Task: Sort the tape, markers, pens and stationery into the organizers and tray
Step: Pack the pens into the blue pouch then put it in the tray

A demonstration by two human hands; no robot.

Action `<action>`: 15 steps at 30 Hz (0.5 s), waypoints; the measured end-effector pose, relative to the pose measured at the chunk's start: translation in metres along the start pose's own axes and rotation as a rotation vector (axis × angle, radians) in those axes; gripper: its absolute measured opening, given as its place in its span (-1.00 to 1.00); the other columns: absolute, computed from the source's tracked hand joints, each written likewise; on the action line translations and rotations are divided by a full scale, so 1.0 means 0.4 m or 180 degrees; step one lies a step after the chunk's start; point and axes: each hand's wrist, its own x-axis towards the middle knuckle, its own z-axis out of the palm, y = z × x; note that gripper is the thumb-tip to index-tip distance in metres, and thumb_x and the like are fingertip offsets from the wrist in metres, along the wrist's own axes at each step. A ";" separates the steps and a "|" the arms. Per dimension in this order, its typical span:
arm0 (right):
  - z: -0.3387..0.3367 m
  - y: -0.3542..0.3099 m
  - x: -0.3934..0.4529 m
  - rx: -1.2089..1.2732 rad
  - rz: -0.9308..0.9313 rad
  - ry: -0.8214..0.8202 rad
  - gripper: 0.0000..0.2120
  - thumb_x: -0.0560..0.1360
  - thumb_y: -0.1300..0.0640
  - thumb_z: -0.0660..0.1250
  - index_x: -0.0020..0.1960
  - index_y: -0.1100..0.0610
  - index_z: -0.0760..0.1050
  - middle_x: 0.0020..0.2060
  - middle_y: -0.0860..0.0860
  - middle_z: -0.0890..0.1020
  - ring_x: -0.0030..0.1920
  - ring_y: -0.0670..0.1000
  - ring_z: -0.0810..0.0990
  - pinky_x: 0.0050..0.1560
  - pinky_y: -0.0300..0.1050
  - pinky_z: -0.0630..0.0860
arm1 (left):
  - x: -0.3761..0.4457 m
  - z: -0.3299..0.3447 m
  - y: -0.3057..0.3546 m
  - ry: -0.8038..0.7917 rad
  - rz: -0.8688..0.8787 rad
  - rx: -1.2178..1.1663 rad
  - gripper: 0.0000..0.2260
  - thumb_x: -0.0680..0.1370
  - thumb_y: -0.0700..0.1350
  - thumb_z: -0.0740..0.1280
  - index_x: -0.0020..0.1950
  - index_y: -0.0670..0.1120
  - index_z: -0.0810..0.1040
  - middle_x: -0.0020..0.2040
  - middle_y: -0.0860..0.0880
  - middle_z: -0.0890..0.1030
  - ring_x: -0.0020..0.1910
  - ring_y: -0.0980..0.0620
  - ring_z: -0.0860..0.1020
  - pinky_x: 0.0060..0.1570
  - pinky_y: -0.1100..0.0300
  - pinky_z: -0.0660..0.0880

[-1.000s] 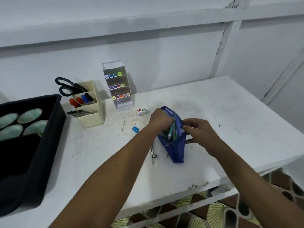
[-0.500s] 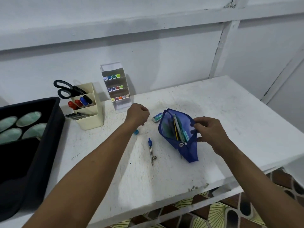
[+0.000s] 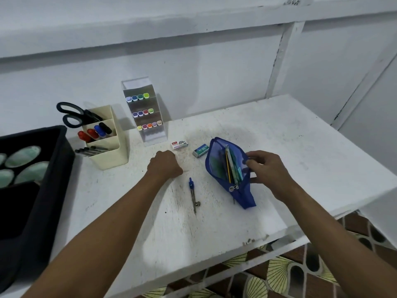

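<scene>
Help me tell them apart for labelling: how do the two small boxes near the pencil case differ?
The left box is white with red print and lies by the clear marker stand; the right box is green-blue, marked "10", beside the blue pencil case. Each lies at a different angle. Both are small, closed and flat on the table.

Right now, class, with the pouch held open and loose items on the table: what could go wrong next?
1. The compass lies with its point bare near the left hand; a careless sweep could prick it.
2. The blue pouch, pinched open by the right hand, could tip and spill its pencils.
</scene>
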 end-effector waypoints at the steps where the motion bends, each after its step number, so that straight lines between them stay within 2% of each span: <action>1: 0.004 0.002 0.001 -0.0027 0.0010 -0.0023 -0.83 0.54 0.27 0.23 0.03 0.14 0.57 -0.10 0.10 0.65 -0.08 0.12 0.65 -0.15 0.10 0.66 | -0.004 -0.004 -0.006 0.0047 0.0039 -0.0044 -0.81 0.40 -0.06 0.41 -0.09 -0.15 0.56 -0.09 -0.12 0.57 -0.07 -0.07 0.56 -0.24 0.17 0.44; 3: 0.011 0.006 0.003 -0.0087 0.0032 -0.0067 -0.82 0.55 0.26 0.23 0.06 0.14 0.57 -0.09 0.09 0.65 -0.07 0.11 0.65 -0.16 0.05 0.66 | -0.010 -0.006 -0.013 0.0156 0.0060 -0.0166 -0.81 0.45 -0.14 0.41 0.01 -0.19 0.62 -0.04 -0.13 0.60 -0.06 -0.07 0.56 -0.13 0.15 0.48; 6: 0.020 0.004 0.006 -0.0136 0.0035 -0.0104 -0.83 0.54 0.26 0.23 0.04 0.12 0.57 -0.10 0.08 0.65 -0.09 0.08 0.64 -0.21 -0.05 0.66 | -0.025 -0.008 -0.005 0.0192 0.0096 -0.0369 -0.86 0.45 -0.16 0.42 0.00 -0.11 0.56 -0.04 -0.10 0.55 -0.09 -0.03 0.51 -0.07 0.15 0.48; 8: 0.022 0.001 0.007 -0.0196 0.0026 -0.0105 -0.82 0.54 0.26 0.23 0.04 0.10 0.57 -0.09 0.06 0.65 -0.10 0.06 0.64 -0.26 -0.12 0.64 | -0.037 -0.009 0.018 0.0237 0.0251 -0.0595 -0.77 0.45 -0.16 0.44 0.09 -0.13 0.57 0.06 -0.10 0.57 -0.01 -0.04 0.53 -0.05 0.19 0.45; 10: 0.021 0.000 0.008 -0.0212 0.0010 -0.0099 -0.81 0.54 0.26 0.22 0.04 0.11 0.57 -0.09 0.06 0.65 -0.10 0.05 0.63 -0.28 -0.12 0.64 | -0.049 -0.011 0.056 0.0328 0.0532 -0.0811 -0.68 0.42 -0.15 0.46 0.16 -0.16 0.58 0.10 -0.08 0.59 -0.03 0.00 0.55 -0.12 0.26 0.43; 12: 0.017 -0.001 0.008 -0.0222 -0.0002 -0.0070 -0.82 0.54 0.26 0.23 0.04 0.11 0.57 -0.08 0.06 0.65 -0.10 0.04 0.64 -0.30 -0.14 0.63 | -0.068 -0.020 0.102 0.0349 0.0808 -0.0979 -0.69 0.40 -0.12 0.46 0.12 -0.14 0.60 0.01 -0.04 0.60 -0.10 0.03 0.54 -0.20 0.28 0.40; 15: 0.011 -0.003 0.005 -0.0247 -0.0006 -0.0034 -0.83 0.55 0.25 0.23 0.06 0.10 0.56 -0.06 0.06 0.65 -0.08 0.06 0.64 -0.27 -0.09 0.65 | -0.091 -0.028 0.164 0.0234 0.1177 -0.1040 -0.78 0.40 -0.12 0.43 0.03 -0.03 0.61 -0.14 0.00 0.51 -0.18 0.01 0.50 -0.21 0.27 0.39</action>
